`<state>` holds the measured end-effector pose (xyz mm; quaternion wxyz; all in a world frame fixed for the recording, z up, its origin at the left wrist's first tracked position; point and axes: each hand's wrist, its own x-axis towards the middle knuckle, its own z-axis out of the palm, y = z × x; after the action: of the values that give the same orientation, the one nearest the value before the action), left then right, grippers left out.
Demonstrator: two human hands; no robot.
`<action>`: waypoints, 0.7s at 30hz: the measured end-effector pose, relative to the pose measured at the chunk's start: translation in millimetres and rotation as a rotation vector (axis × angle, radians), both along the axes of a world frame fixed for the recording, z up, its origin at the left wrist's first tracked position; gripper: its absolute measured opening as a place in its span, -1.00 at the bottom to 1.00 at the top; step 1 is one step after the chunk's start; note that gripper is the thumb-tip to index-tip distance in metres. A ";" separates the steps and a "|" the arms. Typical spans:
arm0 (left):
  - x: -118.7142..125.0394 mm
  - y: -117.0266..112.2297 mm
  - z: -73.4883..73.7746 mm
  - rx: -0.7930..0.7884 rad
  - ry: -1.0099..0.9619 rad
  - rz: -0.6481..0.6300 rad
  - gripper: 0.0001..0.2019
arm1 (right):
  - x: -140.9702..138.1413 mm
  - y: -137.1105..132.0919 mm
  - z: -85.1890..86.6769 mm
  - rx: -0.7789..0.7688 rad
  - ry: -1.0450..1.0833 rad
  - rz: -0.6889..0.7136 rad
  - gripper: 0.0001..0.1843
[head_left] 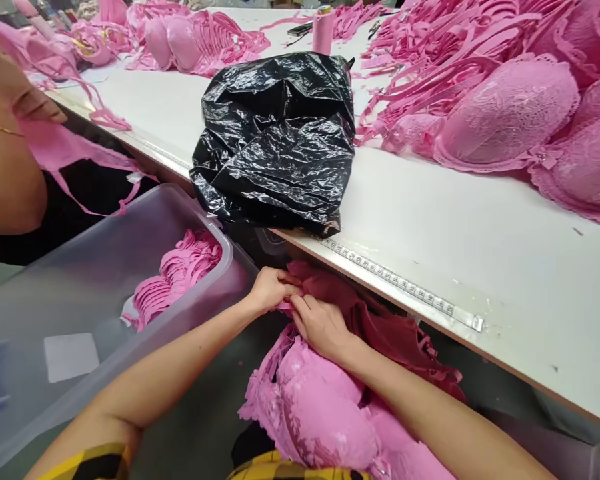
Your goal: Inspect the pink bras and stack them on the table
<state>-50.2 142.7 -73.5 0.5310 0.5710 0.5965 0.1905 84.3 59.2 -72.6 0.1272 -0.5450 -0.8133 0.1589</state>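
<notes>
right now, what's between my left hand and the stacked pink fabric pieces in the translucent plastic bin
In the head view, the bin's translucent side wall stands between your left hand and the pink pieces.

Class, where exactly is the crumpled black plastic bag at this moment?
In the head view, the crumpled black plastic bag lies upper centre, at the near edge of the white tabletop, left of the heaped pink lace bras.

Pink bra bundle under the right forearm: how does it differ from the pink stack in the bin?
The bra bundle lies outside the bin; the stack sits inside it. The bra bundle shows broad, rounded cups, the stack mostly layered edges. The bra bundle appears larger than the stack. Both are pink.
</notes>
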 end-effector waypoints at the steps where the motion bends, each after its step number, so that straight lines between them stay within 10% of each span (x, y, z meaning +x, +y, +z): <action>1: -0.3 1.2 1.1 0.003 0.012 -0.004 -0.82 | -1.4 1.4 -1.3 0.010 -0.002 0.006 -0.77; 14: 0.5 -18.4 13.6 0.035 0.143 -0.068 -0.91 | -14.4 -1.0 0.2 0.039 0.238 0.305 -0.83; 21: -6.5 -29.4 -1.9 -0.003 0.092 -0.015 -0.86 | 17.4 3.1 8.1 -0.166 0.342 -0.016 -0.79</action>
<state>-56.7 113.2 -75.4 0.5051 0.5829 0.6163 0.1591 101.7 62.3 -64.5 0.2194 -0.5253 -0.7596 0.3146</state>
